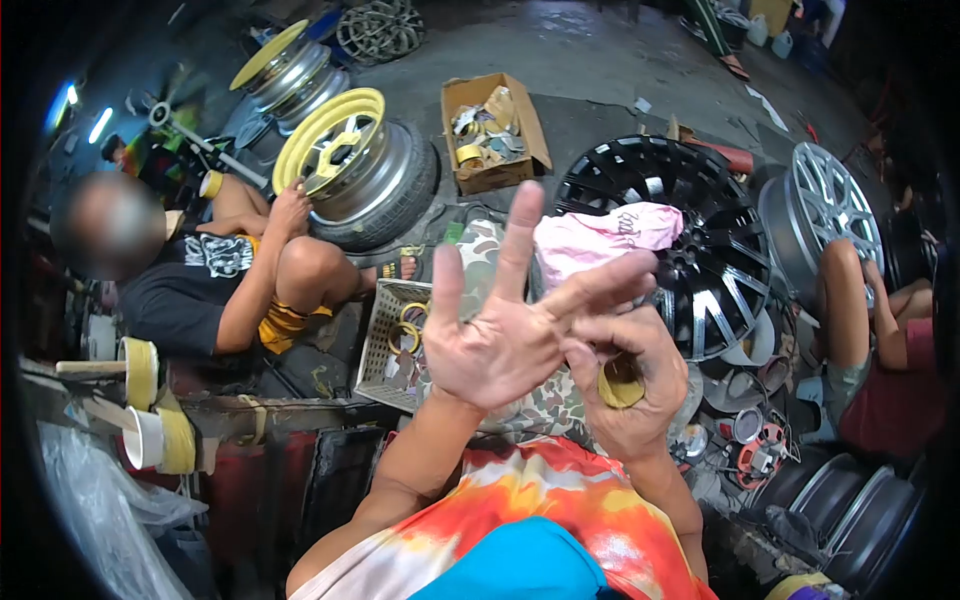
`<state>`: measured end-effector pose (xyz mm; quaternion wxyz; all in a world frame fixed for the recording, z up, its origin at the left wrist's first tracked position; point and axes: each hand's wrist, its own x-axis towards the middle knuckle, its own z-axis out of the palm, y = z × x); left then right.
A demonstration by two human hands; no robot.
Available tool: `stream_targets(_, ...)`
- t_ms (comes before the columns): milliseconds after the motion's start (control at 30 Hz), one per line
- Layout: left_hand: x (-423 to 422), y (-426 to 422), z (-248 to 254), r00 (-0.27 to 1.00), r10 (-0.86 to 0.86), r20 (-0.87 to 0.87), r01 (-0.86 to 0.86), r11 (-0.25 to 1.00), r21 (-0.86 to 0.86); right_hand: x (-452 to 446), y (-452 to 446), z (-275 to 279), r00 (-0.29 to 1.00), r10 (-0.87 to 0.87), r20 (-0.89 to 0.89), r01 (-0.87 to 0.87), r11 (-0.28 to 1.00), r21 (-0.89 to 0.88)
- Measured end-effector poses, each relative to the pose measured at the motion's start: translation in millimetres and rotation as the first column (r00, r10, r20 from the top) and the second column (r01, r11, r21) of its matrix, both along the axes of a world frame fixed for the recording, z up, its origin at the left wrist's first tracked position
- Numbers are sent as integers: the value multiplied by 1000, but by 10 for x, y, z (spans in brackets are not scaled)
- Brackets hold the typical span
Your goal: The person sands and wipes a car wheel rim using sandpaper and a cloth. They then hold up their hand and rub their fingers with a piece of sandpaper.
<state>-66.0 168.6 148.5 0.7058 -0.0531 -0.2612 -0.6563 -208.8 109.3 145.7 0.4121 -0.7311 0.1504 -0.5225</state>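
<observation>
My left hand (pixel 500 335) is raised in front of me, palm toward me and fingers spread. Close against its right side is my right hand (pixel 645 385), curled around a yellowish tape roll (pixel 622 388). The right hand's thumb and fingertips meet at the edge of the left hand; whether a strip of tape lies between them I cannot make out. Beyond both hands, a pink cloth (pixel 600 240) with dark lettering lies over part of a black wheel rim (pixel 715 225).
A cardboard box (pixel 545 150) of scraps and tape stands ahead, with a plastic basket (pixel 372 335) nearer left. One person (pixel 190 290) sits at left touching a yellow-masked wheel (pixel 375 180). Another person's leg (pixel 845 300) shows beside a silver rim (pixel 800 240). Tape rolls (pixel 178 435) hang at lower left.
</observation>
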Motion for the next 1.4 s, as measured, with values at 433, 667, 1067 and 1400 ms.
stream_targets(433, 25, -36, -47, 999, -32, -12, 33, 997, 73, 4, -71, -87, 986, 26, -163, -57, 981, -188)
stream_targets(667, -6, -54, -22, 1000, 2, 22, -6, 985, 172, -14, -110, -75, 949, -12, -316, -80, 958, -276)
stream_targets(1067, 71, -142, -336, 989, -78, -128, 93, 989, 116, -20, -178, -222, 934, -75, -349, -106, 875, -472)
stream_targets(1400, 122, -272, -483, 994, -90, -59, 96, 991, 93, 18, -214, -394, 936, -116, -333, -43, 901, -432)
